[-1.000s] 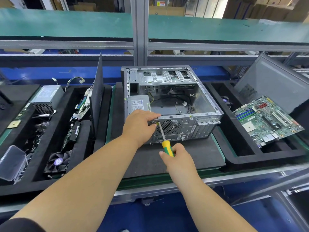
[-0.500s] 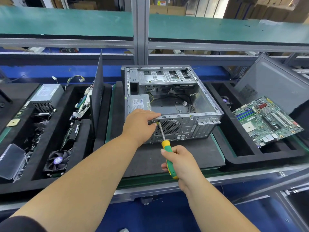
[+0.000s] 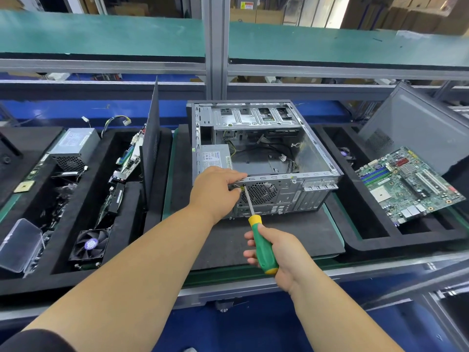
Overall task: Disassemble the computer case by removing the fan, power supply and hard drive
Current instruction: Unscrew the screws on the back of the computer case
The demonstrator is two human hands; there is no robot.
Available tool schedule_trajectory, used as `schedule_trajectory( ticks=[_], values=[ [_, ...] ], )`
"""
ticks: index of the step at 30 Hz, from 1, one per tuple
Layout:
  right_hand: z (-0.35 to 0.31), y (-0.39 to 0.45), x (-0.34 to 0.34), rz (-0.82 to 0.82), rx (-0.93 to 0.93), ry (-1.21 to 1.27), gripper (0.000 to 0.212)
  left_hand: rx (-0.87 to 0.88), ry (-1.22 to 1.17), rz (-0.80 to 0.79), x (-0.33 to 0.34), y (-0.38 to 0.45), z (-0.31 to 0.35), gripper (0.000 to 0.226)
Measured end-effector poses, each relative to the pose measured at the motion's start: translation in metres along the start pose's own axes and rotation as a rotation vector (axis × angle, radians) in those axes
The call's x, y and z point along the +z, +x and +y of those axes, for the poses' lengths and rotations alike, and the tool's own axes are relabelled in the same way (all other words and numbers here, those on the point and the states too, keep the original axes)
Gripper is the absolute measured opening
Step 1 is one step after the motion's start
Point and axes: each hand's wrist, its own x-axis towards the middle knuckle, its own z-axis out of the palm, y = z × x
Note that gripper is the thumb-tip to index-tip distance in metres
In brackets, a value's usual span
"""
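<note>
An open grey computer case lies on its side on a black foam mat. Its power supply sits inside at the near left corner. A round fan grille shows in the rear panel that faces me. My left hand rests on the case's rear top edge, fingers curled by the screwdriver tip. My right hand grips the green and yellow handle of a screwdriver; the shaft points up to the rear panel left of the grille. Loose cables lie on the case floor.
A motherboard leans in the right black tray beside a grey side panel. The left tray holds a power supply, a fan, circuit boards and a clear plastic box. An upright black panel stands left of the case.
My right hand has slid down the screwdriver handle toward me, so more of the green grip shows. The left hand and the case stay put.
</note>
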Motion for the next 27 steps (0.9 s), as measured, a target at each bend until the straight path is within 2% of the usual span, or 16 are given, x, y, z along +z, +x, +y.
schedule_trajectory(
  ticks=[5, 9, 11, 15, 18, 20, 24, 27],
  values=[
    [0.009, 0.007, -0.005, 0.033, -0.025, -0.009, 0.023, 0.000, -0.006, 0.007, 0.001, 0.001, -0.002, 0.039],
    [0.013, 0.011, -0.004, 0.172, -0.161, -0.322, 0.022, 0.013, 0.004, 0.005, 0.002, 0.001, -0.002, 0.039],
    [0.013, 0.012, -0.003, 0.188, -0.179, -0.427, 0.023, 0.010, 0.007, 0.004, 0.002, 0.001, -0.002, 0.039],
    [0.008, 0.012, 0.000, 0.092, -0.003, -0.240, 0.042, 0.013, 0.015, -0.002, 0.002, 0.001, -0.003, 0.040],
    [0.010, 0.013, -0.003, 0.076, -0.110, -0.211, 0.025, 0.013, 0.011, 0.007, 0.002, 0.001, -0.002, 0.040],
    [0.012, 0.013, -0.005, 0.082, -0.192, -0.261, 0.023, 0.012, 0.009, 0.006, 0.002, 0.000, -0.002, 0.040],
    [0.013, 0.012, -0.002, 0.066, -0.190, -0.287, 0.029, 0.011, 0.003, 0.007, 0.002, 0.000, -0.002, 0.039],
    [0.009, 0.011, 0.001, 0.030, -0.101, -0.149, 0.019, 0.013, 0.002, 0.005, 0.002, 0.000, -0.002, 0.039]
  ],
)
